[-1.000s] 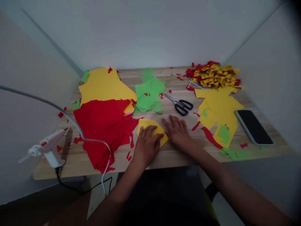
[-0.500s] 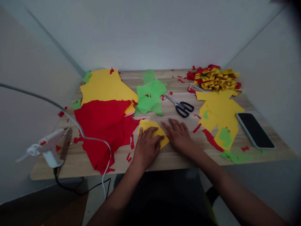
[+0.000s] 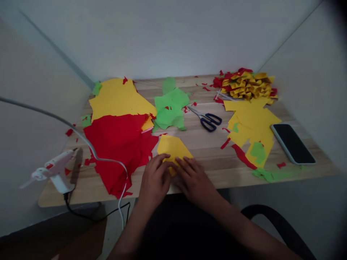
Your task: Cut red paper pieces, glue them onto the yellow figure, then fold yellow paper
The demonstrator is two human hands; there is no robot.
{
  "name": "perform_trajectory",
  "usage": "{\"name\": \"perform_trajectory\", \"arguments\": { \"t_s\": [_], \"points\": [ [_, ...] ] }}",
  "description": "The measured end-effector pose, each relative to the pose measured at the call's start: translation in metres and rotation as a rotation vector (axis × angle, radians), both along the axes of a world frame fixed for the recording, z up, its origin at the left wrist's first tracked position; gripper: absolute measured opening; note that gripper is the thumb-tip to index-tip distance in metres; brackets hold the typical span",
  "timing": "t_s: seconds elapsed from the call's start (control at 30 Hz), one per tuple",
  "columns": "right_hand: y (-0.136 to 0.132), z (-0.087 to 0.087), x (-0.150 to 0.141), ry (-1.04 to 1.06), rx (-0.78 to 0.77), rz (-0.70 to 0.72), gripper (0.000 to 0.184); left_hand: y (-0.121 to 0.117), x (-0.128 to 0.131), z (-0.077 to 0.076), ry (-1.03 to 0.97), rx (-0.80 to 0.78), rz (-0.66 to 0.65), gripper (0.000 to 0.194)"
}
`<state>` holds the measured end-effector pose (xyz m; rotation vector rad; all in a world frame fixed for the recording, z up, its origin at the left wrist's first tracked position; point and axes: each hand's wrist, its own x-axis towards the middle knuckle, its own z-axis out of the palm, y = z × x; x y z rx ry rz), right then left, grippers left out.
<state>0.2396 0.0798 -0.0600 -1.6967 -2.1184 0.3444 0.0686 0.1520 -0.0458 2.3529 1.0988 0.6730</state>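
A folded piece of yellow paper (image 3: pixel 175 144) lies on the table near its front edge. My left hand (image 3: pixel 155 177) holds its near left edge, fingers curled over the top. Beside it, my right hand (image 3: pixel 196 180) has its fingers over the paper's near right part, with the thumb at the lower edge. The fingertips of both hands almost meet, and they cover the paper's near edge. Beyond my right hand lie scissors (image 3: pixel 208 121) with dark blue handles, blades slightly apart.
Red paper (image 3: pixel 116 148) and yellow sheets (image 3: pixel 116 97) lie left, green paper (image 3: pixel 173 104) at centre back. Yellow cut paper (image 3: pixel 252 119), a phone (image 3: pixel 294 144) and a pile of folded yellow pieces (image 3: pixel 248 85) sit right. A glue gun (image 3: pixel 56 171) and white cable (image 3: pixel 92 146) are left.
Both hands have drawn back to the paper's near edge. My right hand has come left onto the paper, closer to my left hand. The view has shifted slightly.
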Motion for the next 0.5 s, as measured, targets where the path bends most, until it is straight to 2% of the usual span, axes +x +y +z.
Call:
{"name": "perform_trajectory", "arguments": {
  "t_s": [0.07,0.17,0.2,0.3,0.33,0.37,0.47,0.5],
  "points": [
    [-0.005,-0.004,-0.003,-0.066,-0.058,0.075,0.051,-0.006,-0.004,-0.006,0.042,-0.015,-0.033,0.032],
    [-0.006,-0.011,0.020,-0.137,-0.103,0.086,0.056,-0.016,-0.006,-0.011,0.116,-0.015,-0.059,0.033],
    [-0.006,-0.012,0.031,-0.169,-0.107,0.028,0.057,-0.019,-0.006,-0.012,0.139,-0.012,-0.063,0.031],
    [-0.008,-0.012,0.056,-0.258,-0.085,-0.308,0.060,-0.024,-0.005,-0.012,0.196,0.011,-0.076,0.028],
    [-0.010,-0.012,0.059,-0.265,-0.063,-0.356,0.060,-0.025,-0.004,-0.012,0.213,0.018,-0.086,0.030],
    [-0.011,-0.011,0.059,-0.259,-0.043,-0.331,0.060,-0.025,-0.004,-0.012,0.228,0.022,-0.097,0.033],
    [-0.012,-0.010,0.052,-0.201,-0.035,0.031,0.057,-0.026,-0.003,-0.012,0.258,0.016,-0.129,0.038],
    [-0.010,-0.009,0.051,-0.191,-0.050,0.101,0.057,-0.026,-0.003,-0.011,0.262,0.012,-0.143,0.038]
  ]
}}
